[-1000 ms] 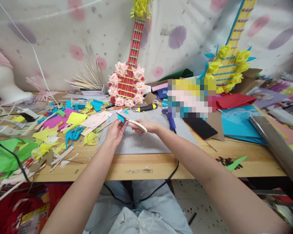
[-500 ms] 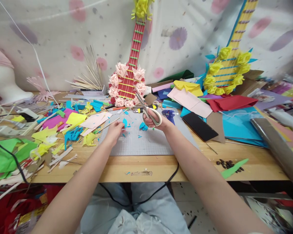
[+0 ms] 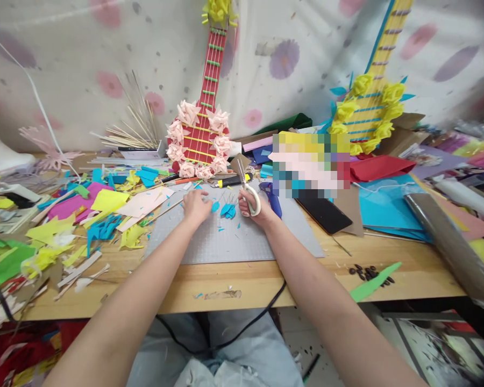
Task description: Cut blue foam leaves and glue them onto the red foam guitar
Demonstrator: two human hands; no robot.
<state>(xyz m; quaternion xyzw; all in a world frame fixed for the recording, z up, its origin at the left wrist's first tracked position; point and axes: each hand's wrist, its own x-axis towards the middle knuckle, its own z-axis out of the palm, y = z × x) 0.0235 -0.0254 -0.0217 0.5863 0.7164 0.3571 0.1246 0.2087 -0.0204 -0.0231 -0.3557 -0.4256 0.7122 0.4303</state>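
Observation:
My right hand grips white-handled scissors, blades pointing up and away. It rests on the grey cutting mat. My left hand lies on the mat with fingers curled beside small blue paper pieces; whether it pinches one I cannot make out. The blue pieces lie between the two hands.
A red paper guitar with pink flowers leans on the back wall, a yellow one to the right. Coloured paper scraps cover the left of the wooden table. A black phone, blue glue gun, foil roll lie right.
Both hands dropped from mid-air to the mat. The scissors swung from pointing left to pointing up, and blue cut pieces now lie on the mat.

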